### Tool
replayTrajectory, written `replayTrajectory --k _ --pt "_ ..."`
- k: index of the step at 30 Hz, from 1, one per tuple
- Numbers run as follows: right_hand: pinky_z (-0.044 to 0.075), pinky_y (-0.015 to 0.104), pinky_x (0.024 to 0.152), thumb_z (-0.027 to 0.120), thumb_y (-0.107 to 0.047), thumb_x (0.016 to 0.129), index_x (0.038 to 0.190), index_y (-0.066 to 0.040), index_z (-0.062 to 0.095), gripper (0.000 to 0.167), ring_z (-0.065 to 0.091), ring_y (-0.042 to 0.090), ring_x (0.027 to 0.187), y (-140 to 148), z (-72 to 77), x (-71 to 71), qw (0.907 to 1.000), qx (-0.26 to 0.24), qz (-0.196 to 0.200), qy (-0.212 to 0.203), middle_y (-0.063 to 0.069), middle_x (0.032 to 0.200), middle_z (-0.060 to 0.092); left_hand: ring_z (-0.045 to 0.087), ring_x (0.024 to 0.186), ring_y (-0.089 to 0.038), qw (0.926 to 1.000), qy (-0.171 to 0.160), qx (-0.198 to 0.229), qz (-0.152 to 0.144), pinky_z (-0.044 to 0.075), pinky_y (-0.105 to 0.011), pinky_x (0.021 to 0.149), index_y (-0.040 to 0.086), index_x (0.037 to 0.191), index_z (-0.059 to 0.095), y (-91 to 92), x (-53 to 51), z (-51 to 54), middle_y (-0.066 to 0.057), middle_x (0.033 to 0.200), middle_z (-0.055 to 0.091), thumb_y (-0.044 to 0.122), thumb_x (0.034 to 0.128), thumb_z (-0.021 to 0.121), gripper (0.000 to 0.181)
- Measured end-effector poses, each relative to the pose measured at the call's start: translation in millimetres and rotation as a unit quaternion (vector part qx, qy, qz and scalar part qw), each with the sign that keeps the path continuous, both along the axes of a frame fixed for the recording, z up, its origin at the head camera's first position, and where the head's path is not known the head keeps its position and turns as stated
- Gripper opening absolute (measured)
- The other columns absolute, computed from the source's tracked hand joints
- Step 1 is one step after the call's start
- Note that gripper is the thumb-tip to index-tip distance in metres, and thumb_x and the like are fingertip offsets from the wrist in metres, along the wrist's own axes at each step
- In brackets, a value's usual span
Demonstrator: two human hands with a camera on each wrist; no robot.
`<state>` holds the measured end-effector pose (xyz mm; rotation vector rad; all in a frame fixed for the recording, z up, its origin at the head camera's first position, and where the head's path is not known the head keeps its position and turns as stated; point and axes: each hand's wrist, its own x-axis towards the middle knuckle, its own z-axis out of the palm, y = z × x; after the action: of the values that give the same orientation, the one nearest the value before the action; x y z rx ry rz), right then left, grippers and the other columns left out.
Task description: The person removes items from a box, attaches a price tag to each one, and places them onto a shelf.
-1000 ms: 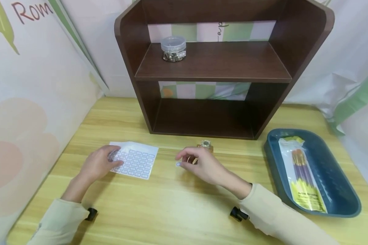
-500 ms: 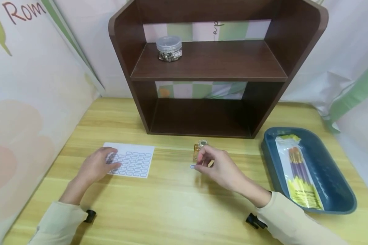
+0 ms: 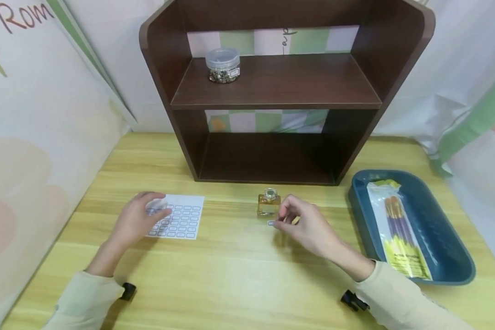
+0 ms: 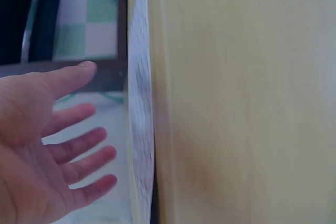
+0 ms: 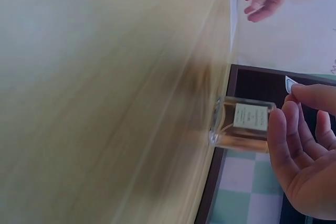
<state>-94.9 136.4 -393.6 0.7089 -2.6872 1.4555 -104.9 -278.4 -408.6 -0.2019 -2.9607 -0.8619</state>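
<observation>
A small white sticker label [image 3: 271,223] with a blue border is pinched between the thumb and index finger of my right hand [image 3: 311,229]. Just left of these fingers a square glass perfume bottle [image 3: 268,204] stands upright on the table, amber inside and with a clear faceted cap. In the right wrist view a pale printed label [image 5: 250,117] shows on the bottle. My left hand [image 3: 139,217] is over the left part of a white sheet of stickers [image 3: 186,216]. The left wrist view shows its fingers [image 4: 86,169] spread, apart from the sheet, holding nothing.
A dark brown two-tier shelf [image 3: 276,106] stands behind the bottle. On its upper tier sits a clear lidded jar [image 3: 223,66] with small metallic pieces and a label. At the right, a blue tray [image 3: 445,247] holds a packet of paintbrushes [image 3: 398,229].
My right hand has moved right with the sticker, and the perfume bottle it partly hid now shows fully. My left hand has shifted slightly right over the sheet. The head view has shifted slightly.
</observation>
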Motion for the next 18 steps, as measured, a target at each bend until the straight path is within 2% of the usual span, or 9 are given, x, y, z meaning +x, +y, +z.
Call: replayTrajectory --k 6,12,18 --pt "0.055 0.03 0.064 0.081 0.003 0.082 0.1 -0.008 0.057 0.032 0.063 0.012 0.071 8 -4.6 -2.1 0.9998 -0.008 -0.017 0.006 -0.005 0.083 0.07 0.055 0.123 -0.039 0.9935 0.029 0.108 -0.02 0.043 -0.059 0.101 0.002 0.127 0.065 27.5 -8.1 3.3 -0.02 0.13 0.062 0.019 0.0904 0.078 0.042" --pt "0.053 0.029 0.063 0.081 0.004 0.081 0.119 -0.003 0.056 0.046 0.063 0.011 0.07 16 -8.1 -3.5 0.9995 0.001 -0.029 0.01 -0.006 0.081 0.072 0.057 0.121 -0.032 0.9771 0.008 0.207 -0.048 0.046 -0.054 0.102 0.003 0.129 0.064 54.1 -15.9 5.4 -0.013 0.13 0.063 0.019 0.0902 0.078 0.044" --pt "0.053 0.027 0.065 0.081 0.005 0.081 0.124 -0.002 0.055 0.05 0.063 0.012 0.072 22 -10.4 -4.8 0.9993 0.016 -0.034 0.008 -0.006 0.083 0.072 0.058 0.119 -0.029 0.9611 -0.016 0.266 -0.073 0.049 -0.051 0.101 0.001 0.127 0.064 80.5 -23.4 2.7 -0.016 0.128 0.063 0.015 0.0879 0.08 0.044"
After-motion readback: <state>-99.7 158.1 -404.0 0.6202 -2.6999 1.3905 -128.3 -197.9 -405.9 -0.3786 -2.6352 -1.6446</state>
